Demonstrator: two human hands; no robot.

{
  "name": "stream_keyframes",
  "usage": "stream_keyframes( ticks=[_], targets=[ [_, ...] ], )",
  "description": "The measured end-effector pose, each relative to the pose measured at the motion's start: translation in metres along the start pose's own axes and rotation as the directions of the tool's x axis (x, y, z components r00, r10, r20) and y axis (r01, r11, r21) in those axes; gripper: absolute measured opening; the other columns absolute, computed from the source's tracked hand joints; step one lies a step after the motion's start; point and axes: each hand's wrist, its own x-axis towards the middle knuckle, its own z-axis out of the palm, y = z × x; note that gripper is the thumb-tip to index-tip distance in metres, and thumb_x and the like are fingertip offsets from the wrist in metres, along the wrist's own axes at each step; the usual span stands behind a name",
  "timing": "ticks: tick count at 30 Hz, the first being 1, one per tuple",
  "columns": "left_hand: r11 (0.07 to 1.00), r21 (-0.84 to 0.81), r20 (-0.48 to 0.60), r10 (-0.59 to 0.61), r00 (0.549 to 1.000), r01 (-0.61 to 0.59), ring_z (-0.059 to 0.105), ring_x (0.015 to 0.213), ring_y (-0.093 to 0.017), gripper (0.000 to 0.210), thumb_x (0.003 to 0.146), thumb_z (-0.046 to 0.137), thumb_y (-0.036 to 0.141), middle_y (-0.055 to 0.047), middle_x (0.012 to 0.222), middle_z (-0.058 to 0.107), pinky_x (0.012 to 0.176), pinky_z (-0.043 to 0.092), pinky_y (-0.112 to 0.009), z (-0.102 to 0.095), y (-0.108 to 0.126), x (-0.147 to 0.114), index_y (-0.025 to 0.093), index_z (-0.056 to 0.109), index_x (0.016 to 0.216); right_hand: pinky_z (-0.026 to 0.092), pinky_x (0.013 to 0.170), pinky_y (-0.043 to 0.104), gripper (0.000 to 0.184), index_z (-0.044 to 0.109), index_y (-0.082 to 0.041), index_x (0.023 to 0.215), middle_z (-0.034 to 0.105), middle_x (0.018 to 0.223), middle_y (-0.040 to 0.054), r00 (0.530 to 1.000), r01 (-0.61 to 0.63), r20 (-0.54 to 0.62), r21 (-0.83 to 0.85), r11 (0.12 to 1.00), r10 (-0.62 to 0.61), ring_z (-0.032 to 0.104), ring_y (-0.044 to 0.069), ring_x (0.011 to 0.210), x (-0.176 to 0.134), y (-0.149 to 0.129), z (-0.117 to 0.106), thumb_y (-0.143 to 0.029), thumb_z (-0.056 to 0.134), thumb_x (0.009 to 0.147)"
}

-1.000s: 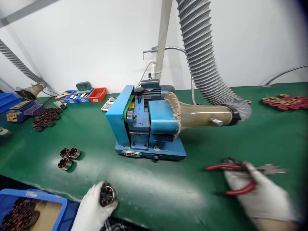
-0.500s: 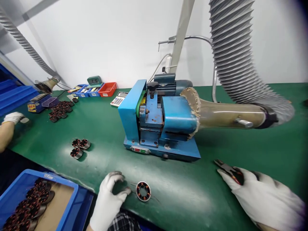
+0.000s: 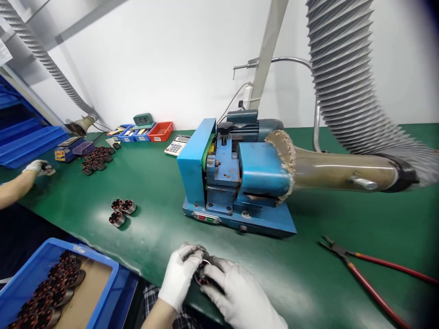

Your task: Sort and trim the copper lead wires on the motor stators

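Near the front edge of the green table, a round motor stator (image 3: 200, 277) with copper windings sits between my two gloved hands, partly covered by them. My left hand (image 3: 183, 272) grips its left and far side, fingers bent inward. From the right, my right hand (image 3: 233, 290) has its fingers curled over the stator's other side; its thin wires are hidden. Long pliers (image 3: 339, 251) with red handles lie on the table to the right, jaws pointing away from me and handles spread, with no hand on them.
Ahead stands a blue belt machine (image 3: 222, 183) joined to a grey hose (image 3: 343, 77). Three stators (image 3: 117, 218) stand to the left. A blue bin (image 3: 111, 272) at lower left holds several more. A co-worker's gloved hand (image 3: 37, 167) is at far left, near a pile of stators (image 3: 98, 158).
My right hand has let go of the pliers and moved left to the stator. My left hand has closed in on the stator too. The view has shifted slightly.
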Motion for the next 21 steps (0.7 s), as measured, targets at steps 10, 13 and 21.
stream_keyframes(
  ticks=[10,13,21],
  targets=[
    [0.964,-0.257,-0.371,-0.029,0.928,-0.072,0.064,0.078,-0.017,0.032,0.068,0.057,0.044,-0.006,0.082,0.069,0.075,0.049,-0.029,-0.005,-0.003,0.016,0.016,0.063,0.081,0.043,0.065,0.031,0.013,0.061,-0.026,0.091,0.062,0.089,0.0061,0.991,-0.134,-0.03,-0.269,0.954,0.131,0.059,0.022,0.075,0.002,-0.014,0.01,-0.025,0.052,0.082],
    [0.987,-0.153,-0.334,-0.006,0.943,-0.049,0.063,0.084,-0.019,0.03,0.062,0.067,0.038,-0.006,0.085,0.07,0.081,0.047,-0.03,-0.021,0.005,0.016,0.016,0.066,0.083,0.046,0.073,0.036,0.019,0.059,-0.025,0.1,0.059,0.107,0.0092,0.987,-0.159,-0.068,-0.222,0.962,0.147,0.058,0.026,0.09,0.003,-0.012,0.017,-0.025,0.053,0.081],
    [0.997,-0.071,-0.233,-0.004,0.973,-0.012,0.062,0.062,-0.019,0.008,0.05,0.071,0.019,-0.005,0.06,0.068,0.066,0.049,-0.028,-0.001,0.007,0.019,0.013,0.067,0.055,0.045,0.081,0.037,0.018,0.062,-0.022,0.096,0.06,0.11,0.0056,0.971,-0.239,0.0,-0.024,0.971,0.239,0.056,0.025,0.094,0.01,-0.019,0.007,-0.022,0.053,0.08]
  ],
)
